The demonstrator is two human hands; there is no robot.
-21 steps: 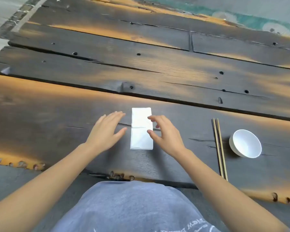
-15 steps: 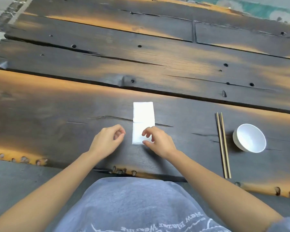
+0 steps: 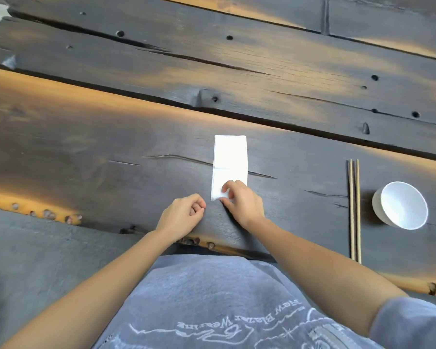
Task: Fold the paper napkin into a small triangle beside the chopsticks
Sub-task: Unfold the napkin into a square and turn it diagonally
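Observation:
A white paper napkin [image 3: 230, 159], folded into a long narrow rectangle with a crease across its middle, lies flat on the dark wooden table [image 3: 86, 147]. My right hand [image 3: 242, 202] pinches the napkin's near right corner between thumb and fingers. My left hand [image 3: 181, 217] rests just left of the napkin's near end, fingers curled shut and holding nothing. A pair of wooden chopsticks [image 3: 354, 210] lies lengthwise well to the right of the napkin.
A small white bowl [image 3: 402, 205] stands just right of the chopsticks. The table is made of rough planks with gaps, knots and holes; its near edge runs just below my hands. My grey shirt fills the bottom.
Both hands drew back toward the napkin's near end. The left hand went from spread beside the napkin to curled shut, and the right hand settled on the near right corner.

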